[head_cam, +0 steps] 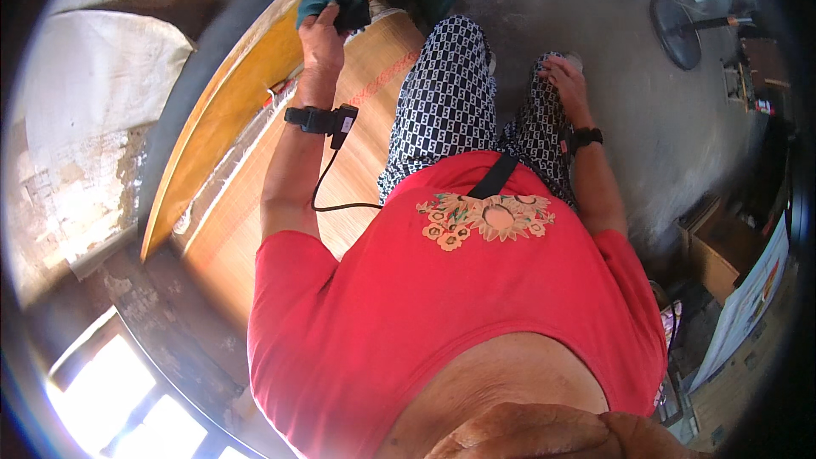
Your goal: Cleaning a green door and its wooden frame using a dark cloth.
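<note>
My left hand grips a dark teal cloth, bunched under the fingers. Hand and cloth are at the far end of a varnished wooden board, which stands along the side of a bed. Below my left forearm spreads a woven sleeping mat with a red printed band. My right hand rests on my right knee, over black-and-white patterned trousers, and holds nothing. Dark straps circle both wrists; the left one carries a small device with a cable running toward my waist.
Beyond the board stands a wall with peeling plaster and a hanging sheet. Bright window panes are at lower left. On the grey floor to my right is a round black stand base. A cardboard box lies farther back.
</note>
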Tool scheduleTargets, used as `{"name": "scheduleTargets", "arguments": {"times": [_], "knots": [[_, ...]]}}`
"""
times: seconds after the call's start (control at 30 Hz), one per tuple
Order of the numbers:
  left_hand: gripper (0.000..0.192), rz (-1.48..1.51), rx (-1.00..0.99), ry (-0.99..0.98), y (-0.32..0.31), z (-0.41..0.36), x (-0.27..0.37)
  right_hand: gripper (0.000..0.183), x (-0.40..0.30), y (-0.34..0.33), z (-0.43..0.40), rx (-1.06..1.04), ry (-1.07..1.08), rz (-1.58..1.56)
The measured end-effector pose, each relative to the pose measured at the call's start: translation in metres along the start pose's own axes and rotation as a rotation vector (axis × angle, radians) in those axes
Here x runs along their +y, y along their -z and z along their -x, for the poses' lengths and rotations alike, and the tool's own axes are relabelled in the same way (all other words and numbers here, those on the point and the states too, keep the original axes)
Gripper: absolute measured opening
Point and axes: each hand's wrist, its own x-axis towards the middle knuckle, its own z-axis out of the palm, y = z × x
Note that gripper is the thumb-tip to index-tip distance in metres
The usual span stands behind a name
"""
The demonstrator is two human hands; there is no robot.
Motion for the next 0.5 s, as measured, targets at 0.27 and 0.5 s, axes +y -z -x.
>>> {"name": "scheduleTargets", "arguments": {"times": [0.27, 0.5], "knots": [[0.022, -0.469, -0.45, -0.029, -0.065, 0.039, 0.008, 0.033, 0.019, 0.014, -0.014, -0.004, -0.155, 0.029], [0.021, -0.722, -0.333, -0.544, -0.073, 0.014, 0.062, 0.047, 0.028, 0.019, -0.029, -0.076, -0.139, 0.098]]}}
